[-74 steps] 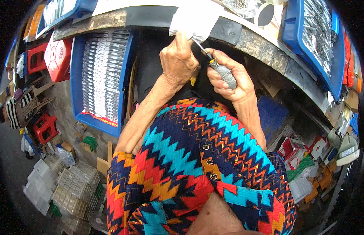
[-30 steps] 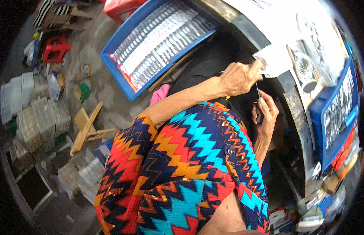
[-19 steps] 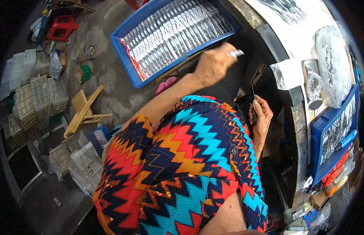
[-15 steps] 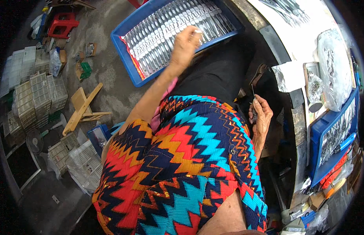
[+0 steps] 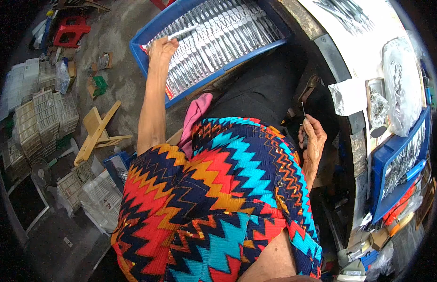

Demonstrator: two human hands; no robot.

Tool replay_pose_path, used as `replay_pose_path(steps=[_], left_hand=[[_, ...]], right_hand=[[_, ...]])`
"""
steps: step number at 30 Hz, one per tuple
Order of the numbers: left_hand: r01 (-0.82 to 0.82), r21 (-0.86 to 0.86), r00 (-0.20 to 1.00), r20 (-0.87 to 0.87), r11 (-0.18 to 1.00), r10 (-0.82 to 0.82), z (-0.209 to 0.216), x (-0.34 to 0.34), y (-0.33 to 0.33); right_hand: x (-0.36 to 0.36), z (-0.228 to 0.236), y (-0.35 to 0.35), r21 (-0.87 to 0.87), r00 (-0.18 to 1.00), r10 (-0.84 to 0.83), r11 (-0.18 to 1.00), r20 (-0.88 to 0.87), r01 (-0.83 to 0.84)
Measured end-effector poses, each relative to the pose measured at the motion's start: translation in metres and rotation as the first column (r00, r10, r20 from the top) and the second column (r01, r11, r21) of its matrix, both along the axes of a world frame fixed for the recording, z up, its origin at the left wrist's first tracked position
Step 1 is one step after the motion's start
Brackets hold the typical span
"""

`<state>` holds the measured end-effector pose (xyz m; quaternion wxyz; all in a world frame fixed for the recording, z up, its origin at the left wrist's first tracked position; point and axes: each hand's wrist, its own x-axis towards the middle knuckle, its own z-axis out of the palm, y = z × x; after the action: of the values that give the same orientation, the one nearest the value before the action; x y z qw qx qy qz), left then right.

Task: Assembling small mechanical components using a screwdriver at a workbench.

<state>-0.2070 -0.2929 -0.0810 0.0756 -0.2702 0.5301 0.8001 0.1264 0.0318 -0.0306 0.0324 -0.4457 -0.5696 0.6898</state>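
My left hand (image 5: pixel 163 48) is over the left end of a blue tray (image 5: pixel 148 66). Its fingers are closed on the near end of a slim silver metal piece (image 5: pixel 183 32), which points to the right. Beneath it, rows of similar slim silver pieces (image 5: pixel 218 47) with white middles lie packed side by side in the tray. My right hand (image 5: pixel 313 137) is beside my hip, closed round a thin pointed metal tool (image 5: pixel 303 109) that sticks up from the fingers. The tool's lower part is hidden in my palm.
A workbench (image 5: pixel 369 51) runs along my right with metal pieces, a plastic bag (image 5: pixel 401 84) and a second blue tray (image 5: pixel 399 164). On the left floor stand stacked pale crates (image 5: pixel 39 113), a wooden stand (image 5: pixel 98 134) and a red stool (image 5: pixel 71 31). A pink cloth (image 5: pixel 196 115) lies by my lap.
My left hand has moved left across the tray, from its middle to its left end, and a slim silver piece now shows in its fingers. My right hand has stayed almost still.
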Motion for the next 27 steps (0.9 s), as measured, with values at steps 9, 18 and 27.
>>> replay_pose_path(steps=[9,18,27], left_hand=[[0.069,0.107,0.992,0.093,0.992,-0.079,-0.033,0.0,0.007],[-0.048,-0.186,0.997,0.048,0.981,0.058,-0.033,0.0,0.03],[-0.091,-0.297,0.996,-0.023,0.95,0.088,-0.051,-0.012,0.038]], right_hand=[[-0.003,-0.001,-0.001,0.029,0.999,0.018,0.999,0.051,-0.019],[-0.002,-0.001,-0.002,0.051,0.997,0.01,0.999,0.077,-0.014],[-0.002,-0.001,-0.003,0.072,0.997,0.014,0.997,0.075,-0.019]])
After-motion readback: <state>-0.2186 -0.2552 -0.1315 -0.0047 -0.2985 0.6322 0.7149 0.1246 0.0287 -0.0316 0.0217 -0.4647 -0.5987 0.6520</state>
